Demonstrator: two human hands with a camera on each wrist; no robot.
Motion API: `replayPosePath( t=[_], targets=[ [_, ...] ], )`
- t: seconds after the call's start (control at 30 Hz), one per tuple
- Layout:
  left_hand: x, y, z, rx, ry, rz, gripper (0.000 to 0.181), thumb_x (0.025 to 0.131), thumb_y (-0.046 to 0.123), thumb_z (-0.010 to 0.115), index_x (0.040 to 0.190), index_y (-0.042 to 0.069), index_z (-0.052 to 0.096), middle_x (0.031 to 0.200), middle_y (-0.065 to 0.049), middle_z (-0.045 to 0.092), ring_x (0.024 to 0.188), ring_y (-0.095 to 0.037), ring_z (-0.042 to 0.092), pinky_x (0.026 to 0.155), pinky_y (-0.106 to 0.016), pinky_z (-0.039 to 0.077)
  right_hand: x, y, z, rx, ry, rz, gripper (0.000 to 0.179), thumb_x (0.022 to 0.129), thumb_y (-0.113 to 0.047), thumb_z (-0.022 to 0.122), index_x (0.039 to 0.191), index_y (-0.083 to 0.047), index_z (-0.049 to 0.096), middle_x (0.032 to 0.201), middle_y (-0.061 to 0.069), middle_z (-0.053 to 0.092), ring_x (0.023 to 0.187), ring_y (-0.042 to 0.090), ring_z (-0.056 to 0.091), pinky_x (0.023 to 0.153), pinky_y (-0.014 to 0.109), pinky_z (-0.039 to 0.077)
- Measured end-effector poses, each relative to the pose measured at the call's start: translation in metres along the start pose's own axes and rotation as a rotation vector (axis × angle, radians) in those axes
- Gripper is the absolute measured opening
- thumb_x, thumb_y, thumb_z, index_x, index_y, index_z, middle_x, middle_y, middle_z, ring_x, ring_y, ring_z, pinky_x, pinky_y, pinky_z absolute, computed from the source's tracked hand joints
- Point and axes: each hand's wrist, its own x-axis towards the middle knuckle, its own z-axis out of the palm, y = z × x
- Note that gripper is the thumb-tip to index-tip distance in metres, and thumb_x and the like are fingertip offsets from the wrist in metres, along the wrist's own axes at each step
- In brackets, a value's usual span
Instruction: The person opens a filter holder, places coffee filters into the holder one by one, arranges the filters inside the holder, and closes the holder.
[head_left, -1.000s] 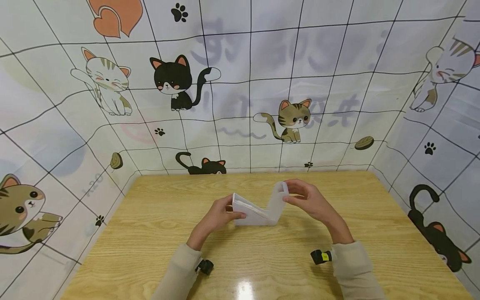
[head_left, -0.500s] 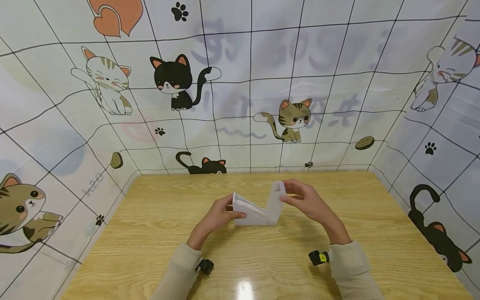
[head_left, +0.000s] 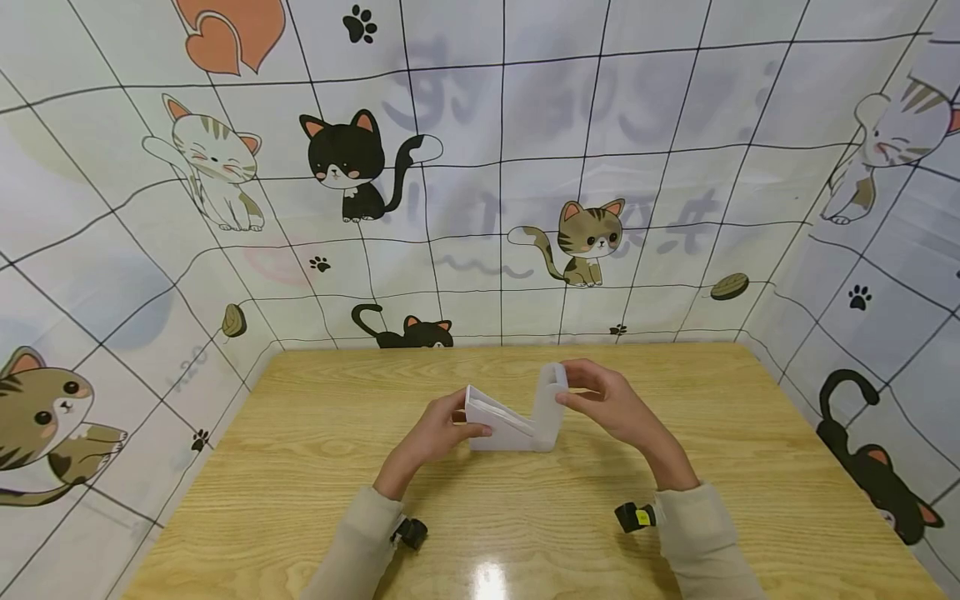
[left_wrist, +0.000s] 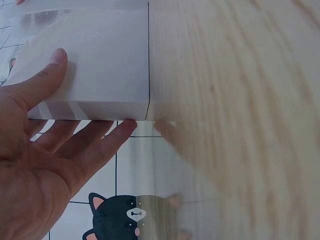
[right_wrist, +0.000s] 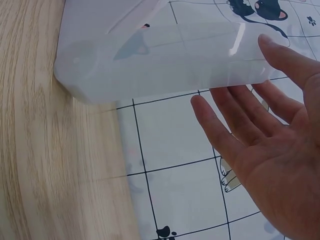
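Note:
A white box point(head_left: 504, 437) with a slanted open top stands on the table. Its translucent lid point(head_left: 549, 410) is hinged at the right end and stands nearly upright, swung away from the body. White contents, perhaps sheets, show along the slanted opening; their kind is unclear. My left hand point(head_left: 441, 428) grips the box's left end, thumb on the near side and the other fingers behind. With thumb and fingers, my right hand point(head_left: 617, 403) holds the lid's free end. In the right wrist view the clear lid point(right_wrist: 170, 65) lies between the thumb and the fingers.
The wooden table point(head_left: 300, 467) has a glare spot near its front edge. A white grid-patterned cloth point(head_left: 480, 183) printed with cartoon cats surrounds it at the back and sides. Each wrist carries a small black camera.
The lid has tipped a little to the left, toward the box body, and my right hand has moved left with it. My left hand and the box body have stayed put.

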Motion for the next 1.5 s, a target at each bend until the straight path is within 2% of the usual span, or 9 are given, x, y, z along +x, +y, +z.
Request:
replayPosePath(
  t=[0.3,0.97,1.27,1.5],
  targets=[
    [0.002,-0.005,-0.001,-0.004,-0.003,-0.012,0.037,0.093,0.015,0.078,0.128,0.013,0.065,0.121,-0.011,0.072,0.109,-0.03,0.073,0.088,-0.037,0.063,0.001,0.001,0.003,0.016,-0.008,-0.007,0.044,0.1,-0.02,0.07,0.142,-0.01,0.058,0.131,0.015,0.067,0.127,0.038,0.061,0.096,0.025,0.056],
    [0.003,-0.004,-0.001,-0.002,0.001,-0.016,0.036,0.092,0.015,0.079,0.125,0.011,0.066,0.12,-0.011,0.072,0.108,-0.029,0.074,0.087,-0.037,0.063,0.004,0.002,0.013,0.032,-0.024,-0.014,0.044,0.1,-0.02,0.071,0.141,-0.012,0.058,0.13,0.014,0.067,0.127,0.037,0.062,0.096,0.027,0.057],
    [0.002,-0.007,0.0,-0.006,0.006,-0.013,0.035,0.092,0.015,0.079,0.124,0.012,0.066,0.12,-0.011,0.072,0.108,-0.029,0.074,0.088,-0.037,0.063,0.006,0.004,0.019,0.012,-0.031,-0.027,0.044,0.1,-0.019,0.07,0.141,-0.011,0.058,0.131,0.015,0.067,0.126,0.038,0.062,0.098,0.039,0.058],
    [0.002,-0.006,0.0,-0.002,0.007,-0.013,0.034,0.092,0.016,0.079,0.123,0.012,0.066,0.119,-0.01,0.073,0.108,-0.028,0.074,0.088,-0.037,0.063,0.005,0.002,0.023,-0.015,-0.039,-0.013,0.045,0.101,-0.022,0.069,0.143,-0.013,0.056,0.13,0.013,0.067,0.125,0.037,0.064,0.097,0.04,0.058]
  ],
)
